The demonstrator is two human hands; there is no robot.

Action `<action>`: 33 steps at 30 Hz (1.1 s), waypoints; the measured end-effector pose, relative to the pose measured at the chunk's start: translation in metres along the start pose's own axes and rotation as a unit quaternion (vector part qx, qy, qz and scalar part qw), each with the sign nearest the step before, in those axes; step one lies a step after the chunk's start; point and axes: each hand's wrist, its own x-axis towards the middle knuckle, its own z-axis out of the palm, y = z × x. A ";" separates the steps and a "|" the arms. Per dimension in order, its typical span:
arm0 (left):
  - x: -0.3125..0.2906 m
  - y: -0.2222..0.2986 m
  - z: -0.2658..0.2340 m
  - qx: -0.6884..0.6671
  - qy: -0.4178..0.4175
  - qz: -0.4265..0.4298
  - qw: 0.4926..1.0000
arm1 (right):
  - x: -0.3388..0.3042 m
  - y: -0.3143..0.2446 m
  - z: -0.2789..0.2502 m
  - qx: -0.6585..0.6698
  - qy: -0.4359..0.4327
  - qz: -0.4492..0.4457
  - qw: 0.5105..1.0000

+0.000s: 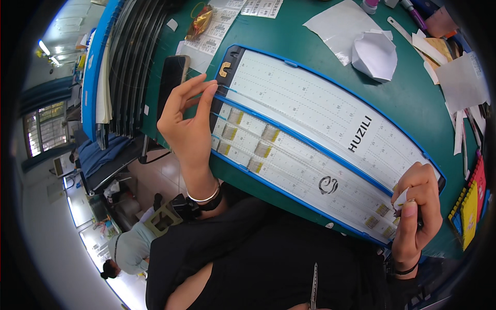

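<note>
A long fishing-rig case [305,98] with a blue rim and two white, ruler-marked panels lies open and slanted on the green table. Fine lines run lengthwise along its near panel, with yellow-and-dark banded pieces [235,116] in rows near both ends. At the case's left end my left hand [188,116] pinches a thin fishing line between thumb and forefinger; a short blue bit of it lies over the dark end strip. Over the right end, my right hand [418,212] is closed on a small white piece [401,199]. Whatever else those fingers hold is hidden.
A phone [172,77] lies left of the case beside a gold wrapper [200,23]. Black racks [139,51] stand at the left edge. Behind the case sits a folded paper cup [374,54]; notebooks [467,206] and loose tools crowd the right. A person [134,248] is at the far left.
</note>
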 end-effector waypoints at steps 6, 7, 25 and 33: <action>0.001 -0.001 -0.007 0.088 -0.065 0.116 0.987 | 0.000 -0.002 -0.003 -0.023 0.000 -0.009 1.000; 0.001 0.004 -0.005 0.081 -0.074 0.123 0.986 | 0.000 -0.005 -0.006 -0.046 0.005 -0.010 0.999; 0.022 0.089 0.003 0.067 -0.396 0.318 0.859 | -0.015 0.009 -0.022 -0.185 0.053 -0.020 0.981; -0.001 0.094 0.009 0.119 -0.291 0.346 0.884 | -0.022 0.016 -0.027 -0.172 0.010 0.012 0.985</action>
